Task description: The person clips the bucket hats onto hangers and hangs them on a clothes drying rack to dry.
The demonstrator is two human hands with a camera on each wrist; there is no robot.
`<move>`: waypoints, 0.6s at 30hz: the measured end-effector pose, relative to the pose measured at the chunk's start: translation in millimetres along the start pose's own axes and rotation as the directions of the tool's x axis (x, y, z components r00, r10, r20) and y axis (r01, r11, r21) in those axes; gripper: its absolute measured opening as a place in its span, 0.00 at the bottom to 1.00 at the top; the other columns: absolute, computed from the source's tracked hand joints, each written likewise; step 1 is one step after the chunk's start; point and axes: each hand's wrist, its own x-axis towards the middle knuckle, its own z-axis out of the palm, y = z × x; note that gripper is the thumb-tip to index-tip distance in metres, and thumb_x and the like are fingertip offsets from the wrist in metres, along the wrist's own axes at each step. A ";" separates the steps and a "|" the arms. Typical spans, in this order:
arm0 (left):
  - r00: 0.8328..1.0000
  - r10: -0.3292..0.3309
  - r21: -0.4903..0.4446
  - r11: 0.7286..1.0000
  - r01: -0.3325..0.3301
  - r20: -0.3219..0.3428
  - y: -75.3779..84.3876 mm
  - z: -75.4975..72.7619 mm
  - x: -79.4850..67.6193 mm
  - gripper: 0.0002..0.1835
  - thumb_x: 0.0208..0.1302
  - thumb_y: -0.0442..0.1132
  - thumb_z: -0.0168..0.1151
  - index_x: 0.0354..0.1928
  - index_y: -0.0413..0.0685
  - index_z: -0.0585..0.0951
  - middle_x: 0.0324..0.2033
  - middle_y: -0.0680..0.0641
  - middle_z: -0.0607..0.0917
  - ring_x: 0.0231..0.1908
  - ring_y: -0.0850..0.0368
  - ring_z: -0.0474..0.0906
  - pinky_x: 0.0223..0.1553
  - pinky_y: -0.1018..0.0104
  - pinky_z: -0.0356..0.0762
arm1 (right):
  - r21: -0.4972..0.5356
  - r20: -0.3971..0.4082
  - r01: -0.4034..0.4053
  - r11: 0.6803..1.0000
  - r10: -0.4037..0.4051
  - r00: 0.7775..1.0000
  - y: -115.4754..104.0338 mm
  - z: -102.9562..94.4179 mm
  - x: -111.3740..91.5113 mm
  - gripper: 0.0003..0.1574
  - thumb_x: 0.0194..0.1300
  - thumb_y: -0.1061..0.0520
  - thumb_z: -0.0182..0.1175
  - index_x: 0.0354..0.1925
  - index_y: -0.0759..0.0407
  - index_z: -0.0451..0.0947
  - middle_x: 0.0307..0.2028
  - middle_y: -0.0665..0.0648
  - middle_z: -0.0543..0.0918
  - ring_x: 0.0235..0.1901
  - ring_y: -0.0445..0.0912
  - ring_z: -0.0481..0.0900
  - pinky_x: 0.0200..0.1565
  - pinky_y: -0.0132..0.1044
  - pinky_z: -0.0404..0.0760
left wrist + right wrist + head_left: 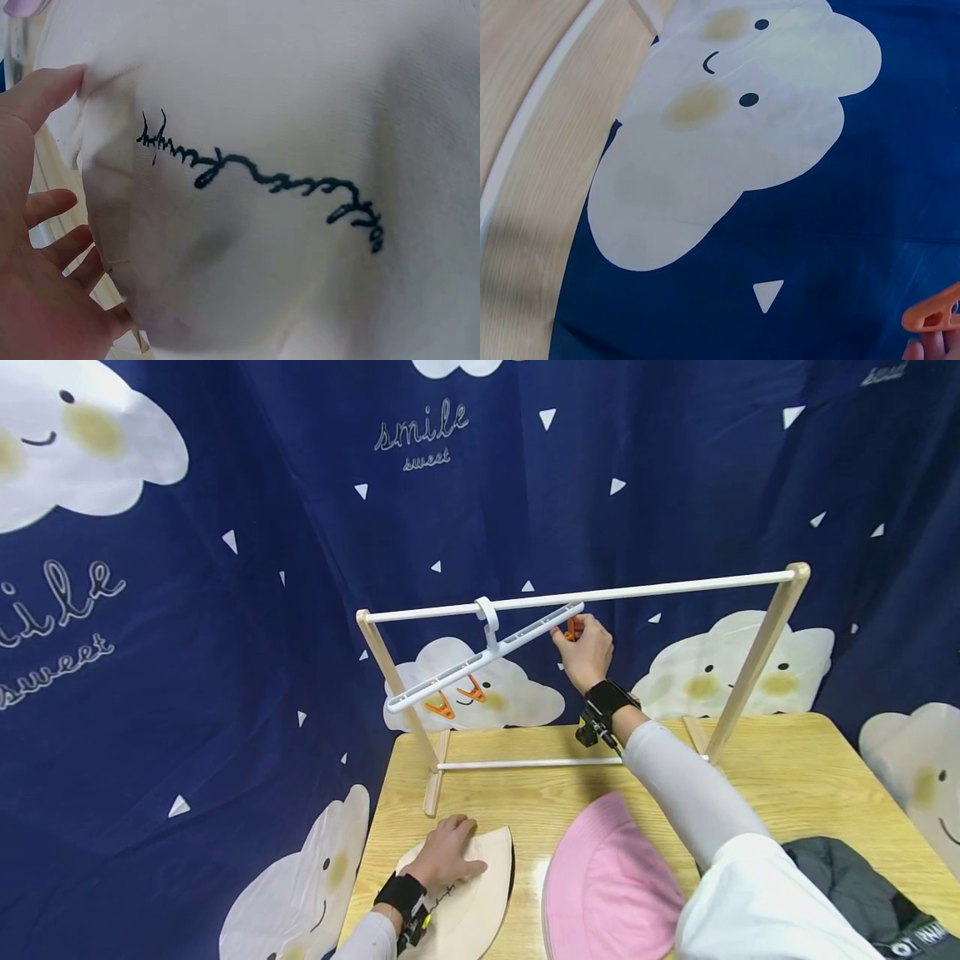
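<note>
A white hanger (492, 649) hangs tilted by its hook from the upper rod, its right end raised. At that end my right hand (589, 652) holds an orange clip (571, 629); the clip and some fingertips also show at the corner of the right wrist view. Two more orange clips (472, 690) dangle from the hanger's lower left part. My left hand (446, 853) rests on a cream bucket hat (480, 906), fingers relaxed. Dark stitched lettering (277, 180) crosses the hat in the left wrist view, with the thumb at its edge.
A wooden rack (757, 660) with white rods stands on the wood-grain table (525, 810). In front lie a pink bucket hat (611, 885) and, at right, a dark cap (847, 877), partly behind the right sleeve. A navy curtain (480, 527) with clouds hangs behind.
</note>
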 end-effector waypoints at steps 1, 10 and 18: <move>1.000 0.000 0.003 1.000 0.000 -0.003 -0.3 -0.8 0.4 0.42 0.63 0.57 0.73 0.71 0.38 0.73 0.66 0.33 0.73 0.65 0.31 0.70 0.61 0.31 0.69 | -0.001 -0.001 0.000 1.000 0.000 1.000 0.7 -0.6 -0.3 0.26 0.63 0.48 0.75 0.52 0.64 0.83 0.43 0.63 0.88 0.45 0.58 0.86 0.49 0.54 0.79; 1.000 0.000 0.033 0.999 0.000 -0.014 2.4 -1.7 2.8 0.36 0.58 0.56 0.78 0.62 0.41 0.80 0.51 0.43 0.78 0.51 0.44 0.75 0.52 0.46 0.74 | -0.031 0.002 0.012 0.999 -0.012 1.000 13.9 -11.7 -6.3 0.26 0.60 0.47 0.77 0.48 0.63 0.85 0.42 0.63 0.91 0.44 0.57 0.88 0.49 0.53 0.79; 0.999 -0.014 0.026 1.000 0.015 -0.052 0.9 3.4 13.3 0.30 0.49 0.54 0.84 0.47 0.43 0.82 0.36 0.50 0.76 0.37 0.53 0.71 0.42 0.57 0.71 | -0.050 -0.012 0.038 0.998 -0.039 0.999 18.9 -29.7 -6.7 0.25 0.60 0.46 0.77 0.45 0.64 0.87 0.40 0.63 0.91 0.42 0.59 0.88 0.49 0.53 0.79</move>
